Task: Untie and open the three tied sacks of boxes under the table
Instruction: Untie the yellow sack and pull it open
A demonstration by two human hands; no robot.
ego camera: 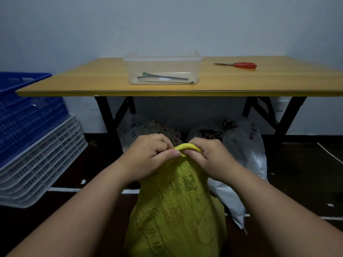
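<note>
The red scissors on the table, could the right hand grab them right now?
Probably not right now. The right hand is busy pinching the top of the yellow sack together with the left hand. The red scissors lie in the open on the table, nothing blocking them, so once it lets go, likely yes.

I count three sacks: one yellow sack (176, 210) in front and two white sacks (148, 130) (246, 145) under the tabletop (241, 80). On top I see one clear plastic tub (162, 67) and one pair of red scissors (239, 65). Two hands (148, 154) (209, 154) show. At left, one stack of crates (31, 145).
</note>
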